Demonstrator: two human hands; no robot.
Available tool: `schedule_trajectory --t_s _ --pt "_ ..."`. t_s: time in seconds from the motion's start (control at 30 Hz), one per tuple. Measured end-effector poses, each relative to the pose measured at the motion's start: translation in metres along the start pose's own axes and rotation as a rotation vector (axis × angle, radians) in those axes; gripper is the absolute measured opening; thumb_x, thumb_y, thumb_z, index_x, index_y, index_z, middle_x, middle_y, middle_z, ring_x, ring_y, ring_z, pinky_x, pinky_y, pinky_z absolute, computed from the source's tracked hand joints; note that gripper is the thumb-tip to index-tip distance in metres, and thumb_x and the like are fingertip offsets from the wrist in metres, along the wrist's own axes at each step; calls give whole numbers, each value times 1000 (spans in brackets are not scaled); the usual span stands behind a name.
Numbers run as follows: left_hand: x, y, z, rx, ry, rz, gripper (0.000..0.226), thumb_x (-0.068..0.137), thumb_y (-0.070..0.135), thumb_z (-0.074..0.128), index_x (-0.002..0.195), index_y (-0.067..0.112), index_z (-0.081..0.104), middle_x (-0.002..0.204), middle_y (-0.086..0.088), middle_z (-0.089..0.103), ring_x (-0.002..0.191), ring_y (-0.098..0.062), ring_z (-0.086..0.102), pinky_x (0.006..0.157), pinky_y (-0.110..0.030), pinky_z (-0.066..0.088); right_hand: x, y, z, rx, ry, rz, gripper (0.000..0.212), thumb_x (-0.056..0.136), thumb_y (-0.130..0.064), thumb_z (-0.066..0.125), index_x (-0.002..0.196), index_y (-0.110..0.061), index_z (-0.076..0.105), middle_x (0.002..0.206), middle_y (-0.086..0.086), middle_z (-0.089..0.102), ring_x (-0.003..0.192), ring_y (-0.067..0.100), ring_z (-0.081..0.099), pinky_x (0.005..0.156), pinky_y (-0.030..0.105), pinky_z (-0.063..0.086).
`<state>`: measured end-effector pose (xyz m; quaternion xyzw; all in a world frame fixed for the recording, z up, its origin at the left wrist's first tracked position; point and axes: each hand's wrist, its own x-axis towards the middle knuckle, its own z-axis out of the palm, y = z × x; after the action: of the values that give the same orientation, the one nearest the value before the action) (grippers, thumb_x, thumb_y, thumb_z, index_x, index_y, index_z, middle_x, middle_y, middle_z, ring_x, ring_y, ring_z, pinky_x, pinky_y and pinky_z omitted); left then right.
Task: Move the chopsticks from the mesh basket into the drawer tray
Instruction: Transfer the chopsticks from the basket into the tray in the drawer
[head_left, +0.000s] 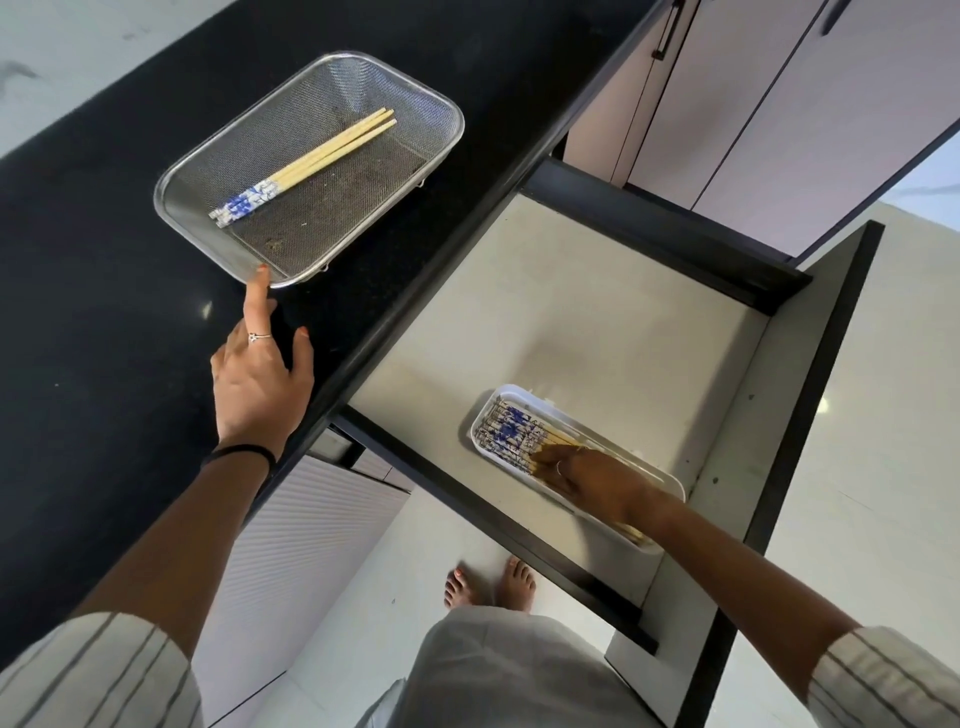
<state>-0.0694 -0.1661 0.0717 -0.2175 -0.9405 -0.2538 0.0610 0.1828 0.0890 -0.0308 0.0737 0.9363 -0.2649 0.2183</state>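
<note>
- So, my left hand (260, 379) is up on the black bench (104, 322), fingers relaxed and spread, index fingertip touching the near rim of the basket (208, 150). Not gripping anything.
- Basket sits on the bench close to its front edge, and there's a small bunch of chopsticks (304, 166) lying slantwise in it, blue-patterned ends toward the near left corner, plain ends toward the far right corner.
- Drawer (571, 322) is pulled open below the bench's front edge. White tray (670, 480) sits on the drawer floor near the drawer's front right corner.
- Tray has a row of tray chopsticks (511, 434) side by side in it, blue ends at the tray's left end.
- My right hand (587, 475) is down in the tray, fingers straight and resting on the plain part of those sticks. Can't tell if a stick is pinched underneath.
- Feet (491, 584) show on the pale floor below the drawer.
</note>
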Motion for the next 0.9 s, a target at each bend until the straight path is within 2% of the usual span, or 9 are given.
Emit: schedule_trajectory --t_s 0.17,0.33,0.4,0.47,0.53,0.57,0.67,0.8,0.9 --pt "0 -1 1 0 6 11 67 98 20 50 154 26 12 140 -13 53 123 -37 52 107 -54 32 -1 3 4 15 -2 170 27 93 -21 50 108 -2 63 120 17 61 109 33 58 92 31 44" --pt "1 -3 1 -2 6 14 67 98 21 50 154 26 12 141 -13 53 123 -37 52 107 -54 32 -4 -5 2 98 7 183 28 96 -19 47 112 -1 59 126 18 53 110 29 54 96 29 39" --pt "1 -3 2 2 7 22 67 98 20 50 154 26 12 141 -13 52 123 -38 52 106 -54 32 -5 -5 2 139 19 161 29 98 -22 43 108 -3 61 117 12 59 100 23 57 93 29 44" --pt "0 -3 3 3 7 23 67 98 20 50 154 25 13 141 -14 52 123 -38 51 106 -54 32 -7 -8 0 144 34 174 29 99 -25 39 104 -8 62 106 3 63 91 15 57 89 22 46" --pt "1 -4 3 8 4 20 67 98 20 50 154 24 14 140 -15 53 123 -38 52 106 -55 33 -10 -13 -7 158 31 194 25 99 -18 38 92 -10 60 90 -4 59 77 3 52 75 5 40" --pt "1 -4 3 8 8 22 67 98 20 50 154 24 14 139 -16 53 123 -39 52 106 -55 34 -9 -14 -11 158 33 192 24 98 -15 38 89 -11 60 88 -1 60 75 4 50 71 5 39" --pt "2 -6 3 13 20 36 67 98 22 51 153 24 13 137 -19 55 121 -40 54 104 -57 38 -4 -15 -32 180 102 144 27 93 -11 43 111 -9 64 114 9 65 99 22 61 91 27 48" --pt "2 -7 5 4 23 25 69 98 23 51 153 28 11 139 -16 53 125 -36 51 105 -55 36 3 -33 -75 206 231 92 25 93 -8 50 112 -10 65 125 10 61 115 24 57 96 25 41" --pt "2 -7 5 7 23 18 69 97 24 52 153 29 11 135 -17 56 123 -36 52 104 -55 37 15 -51 -109 188 454 8 24 93 -12 53 114 -15 64 136 5 51 123 20 49 104 28 35"
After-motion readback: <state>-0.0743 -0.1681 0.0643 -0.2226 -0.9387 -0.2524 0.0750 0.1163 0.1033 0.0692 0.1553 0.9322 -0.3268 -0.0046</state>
